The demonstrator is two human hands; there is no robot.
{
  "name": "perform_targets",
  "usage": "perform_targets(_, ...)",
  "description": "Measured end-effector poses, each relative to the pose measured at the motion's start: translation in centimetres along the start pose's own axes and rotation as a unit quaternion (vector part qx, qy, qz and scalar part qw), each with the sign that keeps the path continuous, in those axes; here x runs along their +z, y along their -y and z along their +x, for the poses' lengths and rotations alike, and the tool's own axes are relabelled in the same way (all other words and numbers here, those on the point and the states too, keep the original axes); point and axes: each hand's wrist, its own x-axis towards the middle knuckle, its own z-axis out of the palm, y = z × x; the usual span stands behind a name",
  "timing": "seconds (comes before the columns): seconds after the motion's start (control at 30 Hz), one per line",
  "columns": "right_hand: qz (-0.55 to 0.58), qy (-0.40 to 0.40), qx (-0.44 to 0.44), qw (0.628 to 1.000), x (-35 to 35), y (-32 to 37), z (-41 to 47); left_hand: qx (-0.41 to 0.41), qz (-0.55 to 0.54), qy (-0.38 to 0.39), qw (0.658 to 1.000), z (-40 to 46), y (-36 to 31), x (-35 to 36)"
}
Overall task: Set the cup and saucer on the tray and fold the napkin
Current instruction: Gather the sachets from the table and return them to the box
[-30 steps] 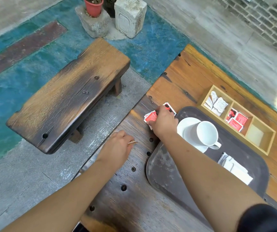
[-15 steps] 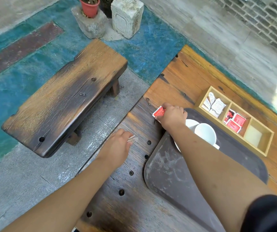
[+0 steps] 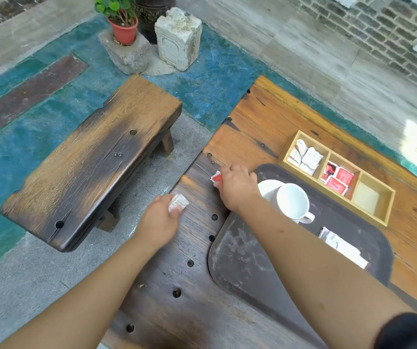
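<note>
Now, tray (image 3: 247,260): carries all task things.
Cup (image 3: 293,201): on saucer (image 3: 269,188), tray's far side.
Napkin (image 3: 343,246): tray's right part.
Left hand (image 3: 161,220): fingers pinching white packet (image 3: 178,202), left of tray.
Right hand (image 3: 237,186): fingers closed on red packet (image 3: 216,177), beside tray's far-left corner.

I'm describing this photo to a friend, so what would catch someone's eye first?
Probably the white cup on its saucer, bright against the dark tray on the wooden table. Next, the two hands just left of the tray: the right hand grips red packets, the left hand a pale packet. Behind the tray sits a wooden box of packets.
</note>
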Motion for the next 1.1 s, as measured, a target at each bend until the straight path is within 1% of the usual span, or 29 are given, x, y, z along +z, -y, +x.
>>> perform_targets(0.07,0.051,-0.021,-0.026,0.998,-1.0,-0.5,-1.6,-0.019,-0.014,0.004,1.0,0.8,-1.5,-0.5)
perform_targets(0.17,0.144,-0.048,-0.044,0.987,-3.2,-2.6,-3.8,-0.012,-0.049,0.0,0.999,2.0,-4.7,-1.3)
perform_targets(0.23,0.179,-0.077,-0.039,0.98,-5.1,-4.9,-4.9,0.002,-0.065,-0.004,0.998,2.9,-7.4,-1.5)
perform_targets(0.3,0.203,-0.108,-0.02,0.973,-6.7,-7.7,-5.8,0.025,-0.077,-0.005,0.997,3.9,-10.5,-1.3)
perform_targets(0.4,0.235,-0.152,0.031,0.959,-8.4,-12.2,-6.6,0.076,-0.08,0.009,0.994,5.1,-15.2,-0.4)
perform_targets(0.5,0.236,-0.183,0.082,0.951,-8.5,-17.2,-7.0,0.127,-0.054,0.019,0.99,6.4,-19.5,1.6)
perform_targets(0.6,0.224,-0.188,0.124,0.948,-7.8,-21.8,-7.4,0.189,-0.027,0.04,0.981,7.7,-23.2,4.4)
perform_targets(0.67,0.232,-0.18,0.153,0.944,-7.1,-24.4,-7.4,0.211,-0.013,0.045,0.976,8.6,-25.4,6.3)
perform_targets(0.8,0.25,-0.174,0.191,0.933,-5.3,-28.0,-6.9,0.206,0.028,0.064,0.976,10.6,-28.2,10.3)
perform_targets(0.97,0.331,-0.168,0.24,0.897,-3.1,-30.4,-5.4,0.189,0.054,0.094,0.976,13.0,-29.6,14.2)
perform_targets(1.1,0.369,-0.163,0.245,0.882,-1.7,-31.7,-3.8,0.184,0.081,0.112,0.973,15.0,-29.6,16.4)
